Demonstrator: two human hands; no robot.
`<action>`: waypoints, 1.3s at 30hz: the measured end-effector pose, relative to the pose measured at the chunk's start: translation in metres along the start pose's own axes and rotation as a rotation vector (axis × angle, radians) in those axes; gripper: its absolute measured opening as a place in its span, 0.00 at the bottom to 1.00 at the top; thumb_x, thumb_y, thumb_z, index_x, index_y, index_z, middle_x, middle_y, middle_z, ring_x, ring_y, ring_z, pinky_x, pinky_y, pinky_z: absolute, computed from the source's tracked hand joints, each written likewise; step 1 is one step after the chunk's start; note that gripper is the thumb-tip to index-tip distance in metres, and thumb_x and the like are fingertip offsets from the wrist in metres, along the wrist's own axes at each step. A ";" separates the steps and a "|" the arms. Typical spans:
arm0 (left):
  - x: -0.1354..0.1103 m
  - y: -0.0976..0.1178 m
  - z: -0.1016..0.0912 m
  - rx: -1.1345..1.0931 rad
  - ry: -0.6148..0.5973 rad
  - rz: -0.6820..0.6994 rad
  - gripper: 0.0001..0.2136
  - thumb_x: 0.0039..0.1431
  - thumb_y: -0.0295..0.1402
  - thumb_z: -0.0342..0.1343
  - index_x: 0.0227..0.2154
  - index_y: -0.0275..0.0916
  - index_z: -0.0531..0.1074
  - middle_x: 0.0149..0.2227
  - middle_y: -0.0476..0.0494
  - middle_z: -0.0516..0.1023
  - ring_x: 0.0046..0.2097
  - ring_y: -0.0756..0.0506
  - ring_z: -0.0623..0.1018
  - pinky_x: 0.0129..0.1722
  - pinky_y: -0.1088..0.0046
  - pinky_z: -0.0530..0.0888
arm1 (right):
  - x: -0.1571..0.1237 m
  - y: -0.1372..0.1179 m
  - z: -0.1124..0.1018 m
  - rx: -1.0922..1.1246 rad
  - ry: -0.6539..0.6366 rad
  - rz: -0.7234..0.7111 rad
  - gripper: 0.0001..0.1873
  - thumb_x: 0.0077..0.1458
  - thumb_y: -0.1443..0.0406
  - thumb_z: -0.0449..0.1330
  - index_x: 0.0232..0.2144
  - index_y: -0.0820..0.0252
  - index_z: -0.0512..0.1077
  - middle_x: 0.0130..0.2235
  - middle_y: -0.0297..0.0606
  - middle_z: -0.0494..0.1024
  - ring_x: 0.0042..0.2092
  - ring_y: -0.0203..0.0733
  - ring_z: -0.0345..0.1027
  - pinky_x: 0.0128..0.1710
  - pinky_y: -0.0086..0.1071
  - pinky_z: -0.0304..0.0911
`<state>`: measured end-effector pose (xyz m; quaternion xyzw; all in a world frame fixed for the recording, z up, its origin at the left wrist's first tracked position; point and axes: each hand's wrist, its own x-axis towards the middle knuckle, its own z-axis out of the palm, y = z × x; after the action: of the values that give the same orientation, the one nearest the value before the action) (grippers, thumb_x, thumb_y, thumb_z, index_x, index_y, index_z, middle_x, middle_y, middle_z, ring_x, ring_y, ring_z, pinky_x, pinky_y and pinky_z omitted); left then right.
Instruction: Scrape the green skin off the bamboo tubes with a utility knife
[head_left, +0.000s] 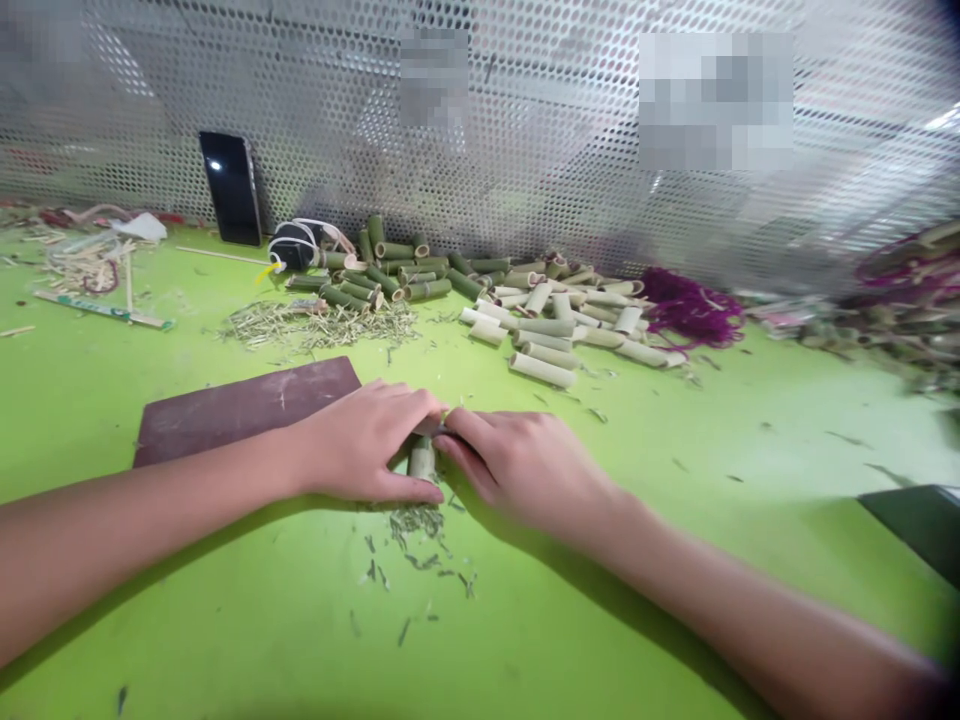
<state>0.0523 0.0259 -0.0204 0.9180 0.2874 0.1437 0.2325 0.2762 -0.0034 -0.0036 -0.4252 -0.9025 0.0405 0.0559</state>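
Observation:
A short bamboo tube [422, 459] stands partly hidden on the green table, its surface pale where it shows. My left hand [367, 440] is closed around the tube, thumb on the near side and fingers on the far side. Fingers of my right hand [517, 455] are pinched round a thin grey blade [441, 432], mostly covered, at the upper end of the tube. Its edge seems to touch the bamboo and my left fingertips. Green bamboo shavings [420, 522] lie just below both hands.
Behind the left forearm lies a brown board [240, 410]. Green and pale bamboo tubes [544, 368] are heaped farther back, beside purple string [690, 308]. A phone [229, 190] leans on the perforated metal panel [525, 130]. A dark box-like object [919, 525] sits at right.

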 end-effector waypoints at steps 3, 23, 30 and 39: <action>0.000 0.001 0.000 0.003 -0.004 -0.007 0.28 0.61 0.56 0.61 0.53 0.40 0.67 0.50 0.37 0.79 0.50 0.36 0.77 0.53 0.55 0.71 | 0.000 0.001 0.001 0.021 0.001 -0.002 0.17 0.73 0.61 0.47 0.40 0.60 0.73 0.28 0.36 0.79 0.25 0.38 0.68 0.27 0.32 0.54; -0.001 0.001 0.002 -0.035 0.022 0.013 0.22 0.62 0.55 0.59 0.42 0.41 0.66 0.47 0.37 0.77 0.48 0.36 0.75 0.48 0.55 0.73 | 0.004 0.013 -0.011 0.256 -0.162 -0.020 0.17 0.72 0.58 0.50 0.36 0.58 0.74 0.25 0.33 0.76 0.23 0.35 0.65 0.26 0.30 0.55; -0.006 -0.001 0.000 -0.068 0.014 -0.067 0.28 0.62 0.57 0.59 0.53 0.41 0.65 0.52 0.34 0.77 0.52 0.34 0.75 0.50 0.53 0.74 | 0.000 0.021 -0.013 0.319 -0.214 -0.038 0.21 0.72 0.55 0.48 0.32 0.59 0.73 0.23 0.32 0.73 0.21 0.34 0.62 0.24 0.29 0.54; -0.004 -0.001 0.001 -0.054 0.041 -0.061 0.35 0.60 0.54 0.63 0.62 0.41 0.60 0.56 0.32 0.76 0.56 0.33 0.76 0.55 0.52 0.73 | 0.005 0.007 -0.001 0.012 -0.031 0.019 0.18 0.72 0.60 0.47 0.39 0.61 0.74 0.25 0.35 0.76 0.23 0.36 0.64 0.25 0.30 0.54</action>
<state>0.0483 0.0240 -0.0221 0.8991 0.3158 0.1629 0.2558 0.2787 0.0052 -0.0035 -0.4326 -0.8990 0.0532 0.0439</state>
